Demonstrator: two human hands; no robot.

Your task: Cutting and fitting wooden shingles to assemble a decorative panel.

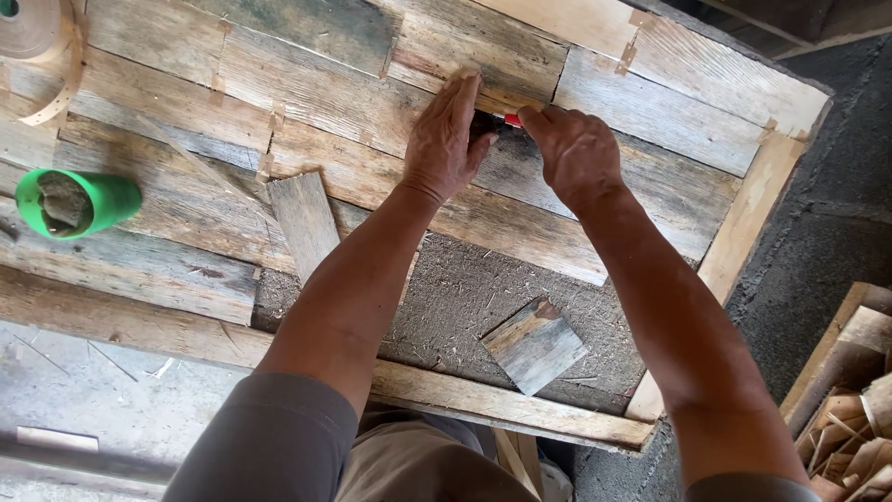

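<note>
My left hand lies flat, fingers together, on a weathered grey board in a panel of old planks. Close beside it, my right hand is closed around a small red-tipped tool, whose tip shows between the two hands at the board's lower edge. Most of the tool is hidden by my fingers. Both arms reach forward over a bare grey patch inside the pale wooden frame.
A loose short plank lies left of my left arm, and a smaller offcut rests on the grey patch. A green cup lies at the left, a tape roll top left, and wood scraps at the lower right.
</note>
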